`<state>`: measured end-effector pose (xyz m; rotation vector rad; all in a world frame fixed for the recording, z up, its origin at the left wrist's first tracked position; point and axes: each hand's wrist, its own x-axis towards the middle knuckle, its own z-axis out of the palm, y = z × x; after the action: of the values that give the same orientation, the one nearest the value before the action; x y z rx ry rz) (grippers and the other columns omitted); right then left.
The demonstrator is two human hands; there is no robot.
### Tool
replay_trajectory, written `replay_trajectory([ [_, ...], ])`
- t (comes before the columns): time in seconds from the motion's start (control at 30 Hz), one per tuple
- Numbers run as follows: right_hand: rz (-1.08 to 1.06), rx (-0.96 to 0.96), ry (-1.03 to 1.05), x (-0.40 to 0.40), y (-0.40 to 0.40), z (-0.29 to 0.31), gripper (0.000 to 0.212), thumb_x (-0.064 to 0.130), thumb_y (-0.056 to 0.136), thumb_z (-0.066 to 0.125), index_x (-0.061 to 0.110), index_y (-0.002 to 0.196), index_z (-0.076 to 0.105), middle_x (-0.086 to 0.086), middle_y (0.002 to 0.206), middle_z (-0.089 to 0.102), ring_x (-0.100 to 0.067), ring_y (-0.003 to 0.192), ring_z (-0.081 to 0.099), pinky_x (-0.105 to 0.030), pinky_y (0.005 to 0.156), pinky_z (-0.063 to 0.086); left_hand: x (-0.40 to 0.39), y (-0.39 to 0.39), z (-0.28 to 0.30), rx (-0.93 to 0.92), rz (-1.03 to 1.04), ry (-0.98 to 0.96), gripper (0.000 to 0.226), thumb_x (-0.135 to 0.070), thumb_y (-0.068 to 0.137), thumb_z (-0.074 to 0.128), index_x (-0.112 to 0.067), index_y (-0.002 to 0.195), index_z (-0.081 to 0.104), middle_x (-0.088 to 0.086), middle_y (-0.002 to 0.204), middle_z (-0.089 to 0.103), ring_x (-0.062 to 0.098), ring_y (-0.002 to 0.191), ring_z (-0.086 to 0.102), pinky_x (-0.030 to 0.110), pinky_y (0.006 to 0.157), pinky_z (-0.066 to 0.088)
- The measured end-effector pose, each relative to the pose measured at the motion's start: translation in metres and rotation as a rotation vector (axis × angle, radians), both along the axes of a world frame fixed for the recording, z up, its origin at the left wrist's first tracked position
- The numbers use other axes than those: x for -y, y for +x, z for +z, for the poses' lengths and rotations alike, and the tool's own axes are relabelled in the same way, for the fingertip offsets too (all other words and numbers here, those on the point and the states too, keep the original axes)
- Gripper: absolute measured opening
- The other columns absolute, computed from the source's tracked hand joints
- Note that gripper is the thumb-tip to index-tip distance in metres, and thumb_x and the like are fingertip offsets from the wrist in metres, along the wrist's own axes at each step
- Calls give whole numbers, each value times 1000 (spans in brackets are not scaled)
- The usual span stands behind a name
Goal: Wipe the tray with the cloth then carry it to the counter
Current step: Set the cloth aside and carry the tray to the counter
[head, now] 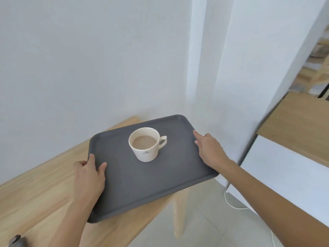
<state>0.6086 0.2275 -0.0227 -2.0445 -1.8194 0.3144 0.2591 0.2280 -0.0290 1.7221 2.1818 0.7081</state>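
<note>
Tray sitting partly over wooden surface, overhanging its edge; cup of milky drink riding on it. My left grip pinching near-left rim, right grip pressing far-right rim. No cloth showing; am judging wiping done, carrying to counter remaining.

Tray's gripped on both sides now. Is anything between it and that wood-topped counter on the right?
Nothing visible blocks the way. The tray, held by the left hand and right hand, juts past the table edge. A white wall corner stands beside the route to the counter. The cup holds liquid.
</note>
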Motion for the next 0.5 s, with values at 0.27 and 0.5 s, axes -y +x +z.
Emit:
replay_trajectory([
  [0.27, -268, -27, 33, 57, 141, 5, 40, 25, 102, 27, 23, 142, 33, -8, 94, 44, -28, 81, 49, -40, 79, 45, -34, 156, 20, -22, -300, 47, 58, -22, 94, 54, 0, 143, 35, 32, 117, 54, 32, 129, 30, 50, 92, 40],
  [0.5, -489, -121, 35, 118, 302, -1, 45, 22, 102, 29, 22, 146, 30, -13, 110, 51, -35, 104, 53, -43, 89, 44, -42, 342, 5, 50, -460, 18, 57, -23, 92, 56, -5, 144, 38, 27, 128, 44, 34, 125, 39, 50, 97, 40],
])
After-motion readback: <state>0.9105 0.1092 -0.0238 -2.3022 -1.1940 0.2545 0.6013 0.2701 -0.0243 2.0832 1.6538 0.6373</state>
